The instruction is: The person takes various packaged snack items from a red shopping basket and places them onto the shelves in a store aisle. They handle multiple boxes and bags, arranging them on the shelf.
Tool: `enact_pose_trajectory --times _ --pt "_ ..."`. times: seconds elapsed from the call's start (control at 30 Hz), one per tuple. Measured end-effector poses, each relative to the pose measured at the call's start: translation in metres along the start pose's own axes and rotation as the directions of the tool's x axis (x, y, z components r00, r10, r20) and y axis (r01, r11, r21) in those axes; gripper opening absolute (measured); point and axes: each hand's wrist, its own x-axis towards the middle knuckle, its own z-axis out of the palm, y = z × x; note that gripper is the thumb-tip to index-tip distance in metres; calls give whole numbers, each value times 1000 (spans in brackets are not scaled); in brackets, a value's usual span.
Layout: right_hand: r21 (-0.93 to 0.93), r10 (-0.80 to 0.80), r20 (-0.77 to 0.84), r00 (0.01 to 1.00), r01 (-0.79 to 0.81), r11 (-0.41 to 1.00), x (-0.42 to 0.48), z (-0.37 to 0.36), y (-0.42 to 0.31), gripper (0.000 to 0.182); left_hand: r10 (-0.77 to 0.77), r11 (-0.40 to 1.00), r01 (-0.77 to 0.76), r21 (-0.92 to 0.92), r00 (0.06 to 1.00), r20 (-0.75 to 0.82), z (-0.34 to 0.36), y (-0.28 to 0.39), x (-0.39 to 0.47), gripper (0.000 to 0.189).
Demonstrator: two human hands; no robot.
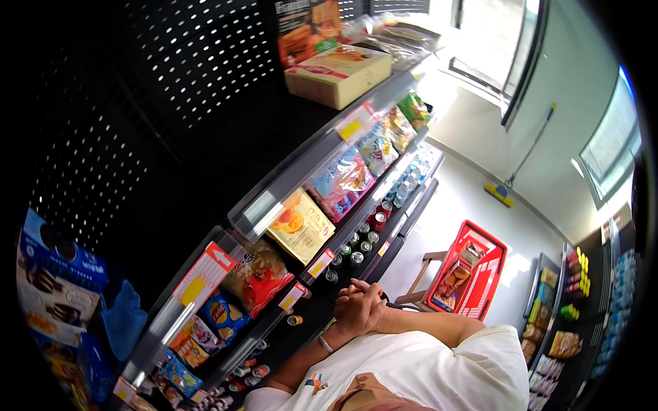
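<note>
In front of my white shirt, my left hand and my right hand are clasped together, with fingers folded over each other. No object shows in them; their palms are hidden. A band circles my left wrist. Drink cans stand on a low black shelf just beyond my hands. Higher on that rack are a cream-coloured box, a pink and blue packet and a clear bag with red print. On the upper shelf lies a yellowish box.
Right of me, a red shopping basket holding packaged goods rests on a wooden stool. A yellow-headed mop leans against the wall. Stocked shelves stand at far right. At left are a blue glove and snack packs.
</note>
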Motion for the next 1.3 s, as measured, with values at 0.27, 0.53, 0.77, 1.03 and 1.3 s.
enact_pose_trajectory --times 0.27,0.53,0.77,1.03,1.3 --pt "109 179 -94 979 -168 980 16 4 -23 27 122 985 -120 -124 992 11 5 1 22 24" --pt "312 340 -118 933 -290 905 10 2 -42 34 136 972 -119 -202 988 71 32 7 32 27" --pt "294 337 -331 881 -243 924 -1 2 -86 35 174 959 -151 -240 982 78 47 46 55 37" --pt "386 411 -313 856 -281 879 -15 -2 -144 37 158 945 -77 -317 958 241 91 57 91 20" --pt "397 244 -455 856 -50 916 -32 -105 -206 35 165 872 60 -485 897 409 201 59 121 23"
